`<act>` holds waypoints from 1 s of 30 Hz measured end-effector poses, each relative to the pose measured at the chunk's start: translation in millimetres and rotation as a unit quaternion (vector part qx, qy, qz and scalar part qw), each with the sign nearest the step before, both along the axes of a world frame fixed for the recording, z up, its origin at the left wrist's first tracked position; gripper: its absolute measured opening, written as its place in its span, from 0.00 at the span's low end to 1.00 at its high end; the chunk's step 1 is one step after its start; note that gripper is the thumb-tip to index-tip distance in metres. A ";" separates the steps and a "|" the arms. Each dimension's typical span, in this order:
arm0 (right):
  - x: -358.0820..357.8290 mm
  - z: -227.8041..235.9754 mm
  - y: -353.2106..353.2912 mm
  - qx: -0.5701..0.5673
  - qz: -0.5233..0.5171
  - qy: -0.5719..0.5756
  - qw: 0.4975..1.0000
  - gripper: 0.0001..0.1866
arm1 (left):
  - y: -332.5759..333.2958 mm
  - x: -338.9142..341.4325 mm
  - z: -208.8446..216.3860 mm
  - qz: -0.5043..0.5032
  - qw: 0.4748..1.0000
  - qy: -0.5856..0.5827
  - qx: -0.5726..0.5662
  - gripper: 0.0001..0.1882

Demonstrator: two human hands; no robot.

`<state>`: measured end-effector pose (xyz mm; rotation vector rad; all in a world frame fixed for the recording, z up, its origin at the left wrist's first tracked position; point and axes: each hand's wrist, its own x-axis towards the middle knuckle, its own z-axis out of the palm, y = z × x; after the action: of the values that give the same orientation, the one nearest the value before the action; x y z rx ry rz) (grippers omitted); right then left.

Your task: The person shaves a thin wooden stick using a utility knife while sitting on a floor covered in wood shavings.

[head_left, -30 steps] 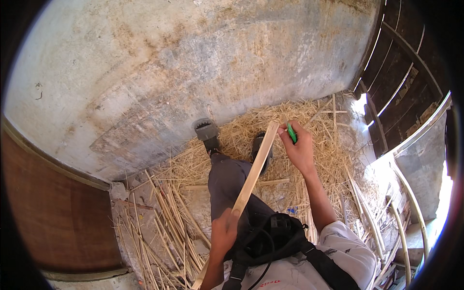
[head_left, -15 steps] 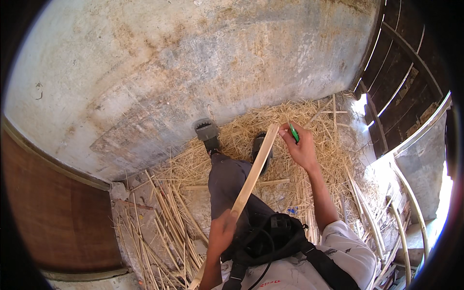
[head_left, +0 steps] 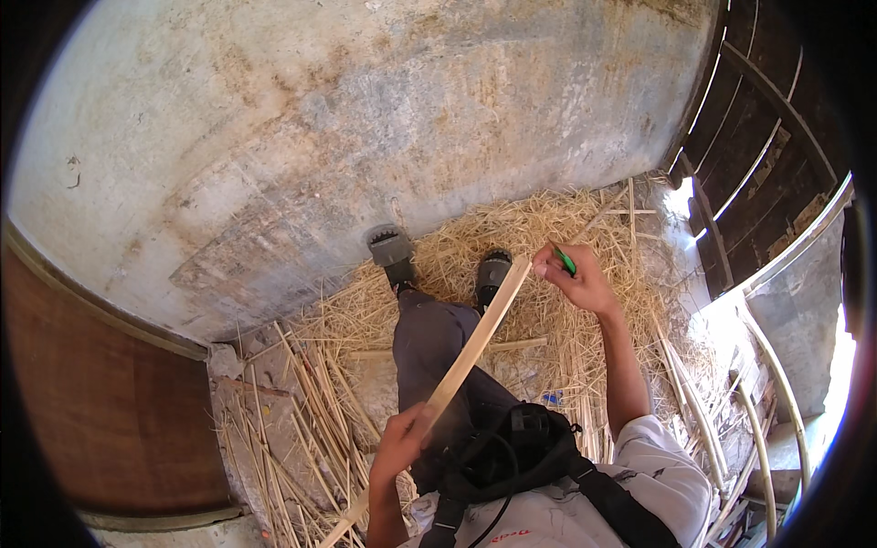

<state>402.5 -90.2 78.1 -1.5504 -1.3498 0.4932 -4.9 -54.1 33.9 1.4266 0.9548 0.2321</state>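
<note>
A long, pale split-bamboo strip (head_left: 475,342) slants across my lap, its lower end running down past my left forearm. My left hand (head_left: 402,440) is closed around its lower part. By the strip's upper end, my right hand (head_left: 577,279) grips a small tool with a green handle (head_left: 565,262), most of it hidden by the fingers. The tool's blade or tip cannot be made out. The right fingertips are right beside the strip's end; whether they touch it I cannot tell.
Straw-like shavings (head_left: 548,215) cover the floor around my sandals (head_left: 391,245). Many thin strips (head_left: 320,429) lie at the left. A stained wall (head_left: 411,110) rises in front, a brown panel (head_left: 110,384) stands left, and bent poles (head_left: 776,365) lean at the right. A black pouch (head_left: 512,452) sits at my waist.
The strip's upper end has dropped slightly and shifted right. My right hand has moved a little right and down with the green-handled tool; my left hand has moved slightly left along the strip.
</note>
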 end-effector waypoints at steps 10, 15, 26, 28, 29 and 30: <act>5.5 -6.7 -9.7 0.003 0.067 0.145 0.987 0.06 | 17.6 -16.8 0.4 -0.039 0.999 0.000 -0.037 0.23; 10.3 -16.6 -12.5 0.043 -0.021 0.241 0.969 0.07 | 15.7 -11.2 4.5 0.006 1.000 0.001 -0.017 0.24; 16.8 -3.9 -20.8 0.076 -0.365 -0.133 0.918 0.15 | 9.3 5.6 17.1 0.116 0.992 -0.027 0.031 0.24; -6.5 0.6 -23.1 0.026 -0.299 -0.020 0.954 0.16 | 5.7 17.1 25.2 0.119 0.991 -0.034 0.050 0.22; -13.1 -6.9 -21.5 0.026 -0.246 0.011 0.969 0.17 | 3.1 22.7 28.7 0.118 0.990 -0.040 0.064 0.21; -21.6 -9.6 -19.6 0.028 -0.193 0.042 0.980 0.18 | 1.3 28.0 31.2 0.118 0.989 -0.045 0.079 0.20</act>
<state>380.9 -109.9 68.4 -1.6737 -0.9589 0.2719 23.2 -52.8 65.2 1.4328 1.0493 0.5538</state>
